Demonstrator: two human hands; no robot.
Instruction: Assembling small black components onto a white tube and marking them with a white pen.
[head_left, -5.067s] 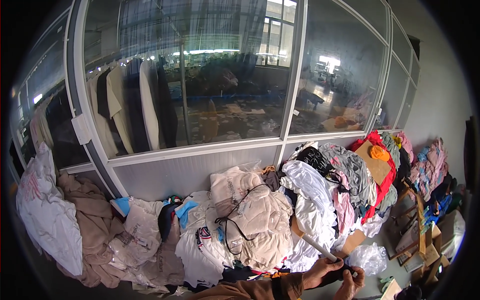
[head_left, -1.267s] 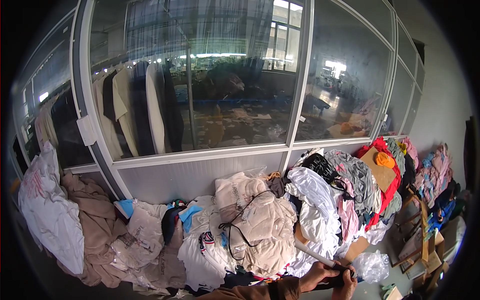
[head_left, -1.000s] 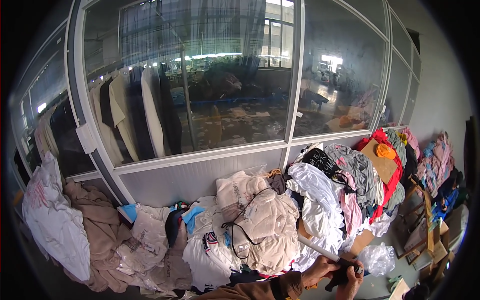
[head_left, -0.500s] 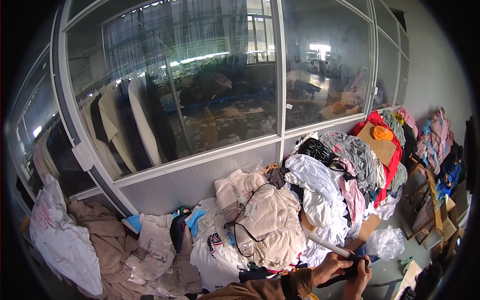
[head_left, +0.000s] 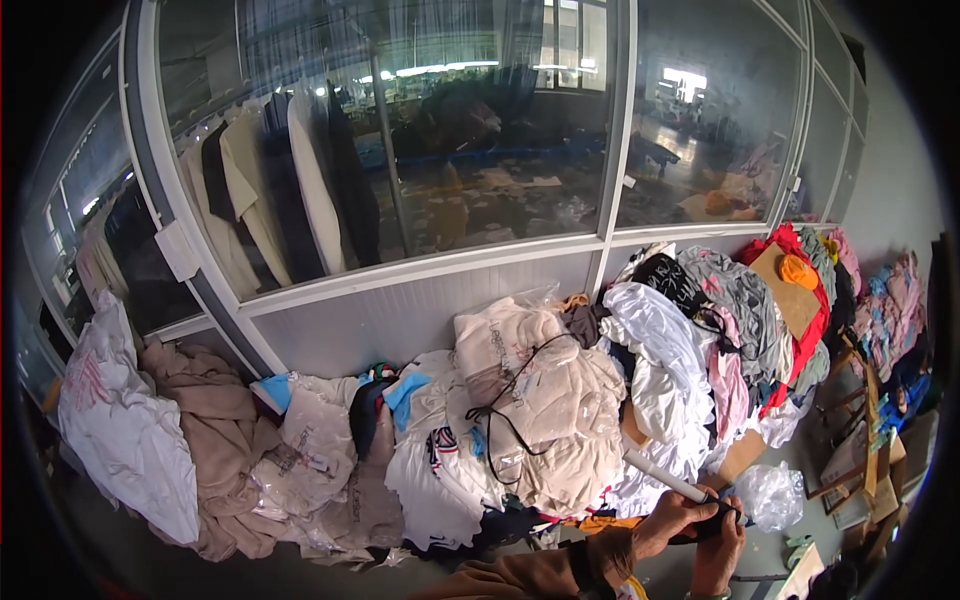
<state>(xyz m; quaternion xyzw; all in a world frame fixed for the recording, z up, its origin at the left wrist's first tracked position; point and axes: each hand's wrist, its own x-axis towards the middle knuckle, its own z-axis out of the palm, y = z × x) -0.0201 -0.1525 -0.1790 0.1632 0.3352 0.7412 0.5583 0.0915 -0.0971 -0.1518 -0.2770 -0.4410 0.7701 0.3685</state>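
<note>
L hand (head_left: pixel 662 524) & R hand (head_left: pixel 722 552) both closed at lower R, fingers on a dark piece (head_left: pixel 712 524) at the near end of a pale tube (head_left: pixel 668 477); can't tell if it's cloth or a grip. Tube slants up-L from the hands, far end by the beige garments (head_left: pixel 560 440); can't tell if it touches them.

Just R of the hands, on the floor (head_left: pixel 816 522): crumpled clear plastic (head_left: pixel 772 497). Beige stack is partly bagged, w/ a black cord (head_left: pixel 512 425) looped over it. To its R, white garments (head_left: pixel 655 345), then grey fabric (head_left: pixel 735 305) & red fabric (head_left: pixel 815 330); orange item (head_left: pixel 797 271) sits on a cardboard sheet (head_left: pixel 785 300) there. Far L: white sack (head_left: pixel 125 420) next to brown fabric (head_left: pixel 215 410).

Bkgd: glass partition (head_left: pixel 430 276) w/ hanging clothes (head_left: pixel 265 190) seen thru it. Wooden frame (head_left: pixel 870 430) near R edge, boxes (head_left: pixel 850 462) beside it.
</note>
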